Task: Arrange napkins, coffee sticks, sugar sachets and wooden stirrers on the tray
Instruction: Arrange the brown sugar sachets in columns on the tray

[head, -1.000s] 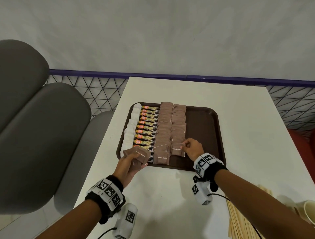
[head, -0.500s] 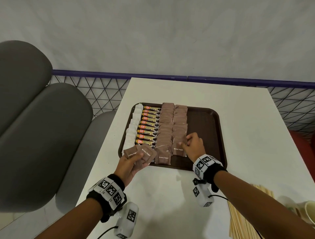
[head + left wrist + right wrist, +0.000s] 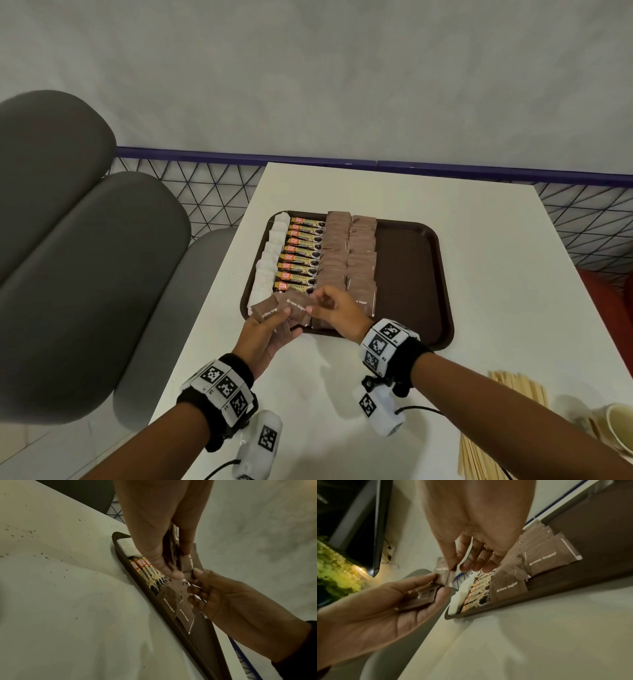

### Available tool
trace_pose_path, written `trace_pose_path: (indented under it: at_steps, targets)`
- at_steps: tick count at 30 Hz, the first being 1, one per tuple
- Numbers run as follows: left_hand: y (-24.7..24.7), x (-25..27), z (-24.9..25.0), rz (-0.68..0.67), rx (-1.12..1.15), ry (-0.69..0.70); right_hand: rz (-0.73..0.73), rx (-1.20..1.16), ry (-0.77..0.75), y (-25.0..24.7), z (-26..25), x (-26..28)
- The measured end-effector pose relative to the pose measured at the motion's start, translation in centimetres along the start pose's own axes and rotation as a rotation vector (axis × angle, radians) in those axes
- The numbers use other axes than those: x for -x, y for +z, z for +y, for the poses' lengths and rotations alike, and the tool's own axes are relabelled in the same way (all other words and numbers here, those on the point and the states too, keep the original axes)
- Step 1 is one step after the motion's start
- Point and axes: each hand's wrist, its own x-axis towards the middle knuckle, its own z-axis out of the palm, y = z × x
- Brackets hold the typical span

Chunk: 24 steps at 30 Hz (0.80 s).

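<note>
Head view: at frame centre, over the tray's (image 3: pixel 416 284) near edge, the left hand (image 3: pixel 263 337) holds a fan of sugar sachets (image 3: pixel 279 308); the right hand (image 3: pixel 337 313) pinches one of them.

A white table (image 3: pixel 428 205) stands against a grey wall (image 3: pixel 308 75). A purple-topped mesh rail (image 3: pixel 205 185) runs behind it. Grey cushioned seats (image 3: pixel 85 257) sit to the left.

left hand (image 3: pixel 263 337) palm-up, fingers curled, right hand (image 3: pixel 337 313) pinching beside it
</note>
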Motion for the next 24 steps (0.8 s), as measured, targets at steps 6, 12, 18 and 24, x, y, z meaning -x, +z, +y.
trace_pose_path:
  at_steps: [6,12,18,24]
  targets:
    - [-0.4,0.0,0.2,0.076,0.121,-0.067,0.204,-0.093,0.076,-3.1,0.1,-0.5]
    - [-0.5,-0.4,0.1,0.105,0.11,-0.066,0.461,0.126,0.183,-7.9,2.4,0.2]
    - [-0.2,-0.9,-0.1,0.093,0.084,-0.055,0.362,0.311,0.325,-8.9,4.4,0.9]
    - [0.1,-1.3,0.0,0.084,0.029,-0.046,0.35,0.403,0.377,-8.0,4.9,0.3]
